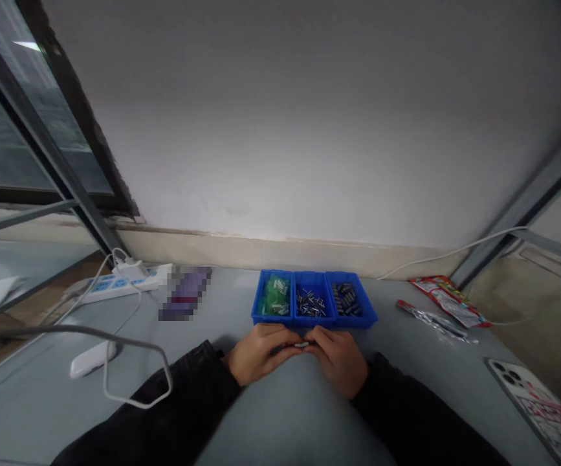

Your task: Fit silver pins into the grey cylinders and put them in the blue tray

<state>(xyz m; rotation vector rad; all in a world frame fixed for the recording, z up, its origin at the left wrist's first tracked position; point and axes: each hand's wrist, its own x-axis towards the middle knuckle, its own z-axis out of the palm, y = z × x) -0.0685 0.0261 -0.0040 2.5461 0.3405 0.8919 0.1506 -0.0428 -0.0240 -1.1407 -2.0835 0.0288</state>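
My left hand (264, 351) and my right hand (337, 357) meet just in front of the blue bins. Both pinch a small, light metallic piece (302, 344) between thumb and fingertips; its exact kind is too small to make out. Behind it stand three joined blue bins. In the left bin (259, 310) lies a green plastic bag (276, 296) with small pale pieces. Thin metal pins (311, 303) fill part of the middle bin (309, 321). Dark grey cylinders (346, 299) lie in the right bin (365, 320).
To the left are a power strip (151, 279) with cables, a white rounded device (92, 360) and a pixelated purple item (187, 294). A grey cable (139, 346) loops above my left forearm. Right: a red packet (448, 299), a clear wrapper (438, 323) and a phone (537, 404).
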